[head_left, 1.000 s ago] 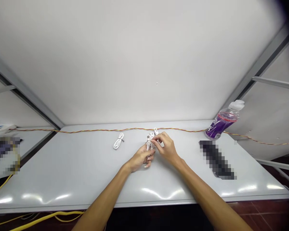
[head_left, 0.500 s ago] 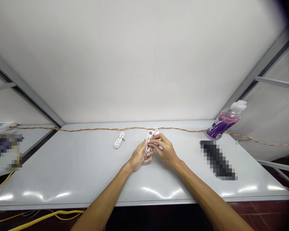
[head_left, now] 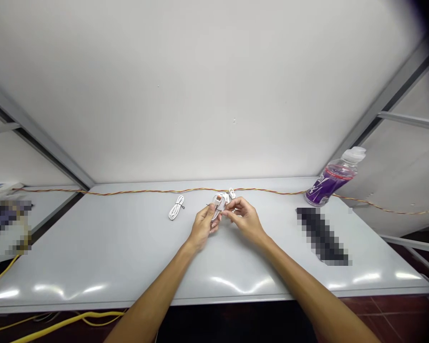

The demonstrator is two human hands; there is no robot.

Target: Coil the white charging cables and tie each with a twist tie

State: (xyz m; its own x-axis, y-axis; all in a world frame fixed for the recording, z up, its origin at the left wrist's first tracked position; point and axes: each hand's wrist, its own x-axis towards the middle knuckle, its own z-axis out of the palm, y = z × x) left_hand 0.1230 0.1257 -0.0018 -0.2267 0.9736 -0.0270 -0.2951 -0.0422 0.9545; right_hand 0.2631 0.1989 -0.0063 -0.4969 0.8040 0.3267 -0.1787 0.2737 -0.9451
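My left hand (head_left: 202, 226) is closed around a coiled white cable (head_left: 218, 206), held just above the grey table (head_left: 93, 247). My right hand (head_left: 243, 218) pinches the same cable bundle from the right, fingers pressed together at its top end. A thin dark tie seems to stick out of the bundle to the left. A second coiled white cable (head_left: 176, 207), bound with a dark tie, lies on the table to the left of my hands.
A twisted red-and-yellow wire (head_left: 139, 192) runs along the table's back edge. A purple drink bottle (head_left: 331, 178) leans at the back right, with a blurred dark object (head_left: 321, 236) in front of it. Yellow cables (head_left: 57, 324) hang below the front edge.
Both hands have drifted slightly away from me and to the left with the cable bundle. My left hand has turned, and its fingers now wrap the coil from below.
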